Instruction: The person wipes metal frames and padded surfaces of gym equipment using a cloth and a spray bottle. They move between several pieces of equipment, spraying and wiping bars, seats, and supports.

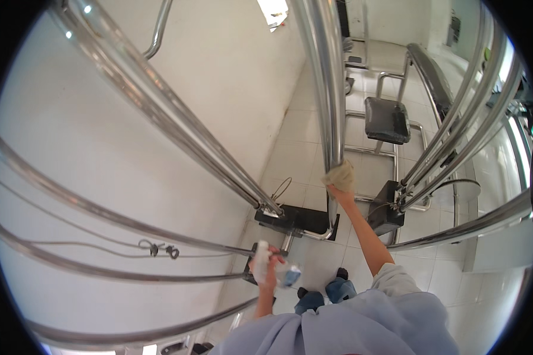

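My right hand grips a beige cloth, which is pressed against the lower part of a thick chrome upright tube. Lower and to the left, my left hand is closed around a clear plastic bottle with a white top; it looks like a spray bottle, though it is blurred. Something blue shows at the bottle's far end. Below the upright, a bent chrome tube joins a black weight block.
Chrome guide rods slant up at left before a white wall, with a knotted cable among them. At right stand another black block, more rods and a padded black seat. White tiles cover the floor.
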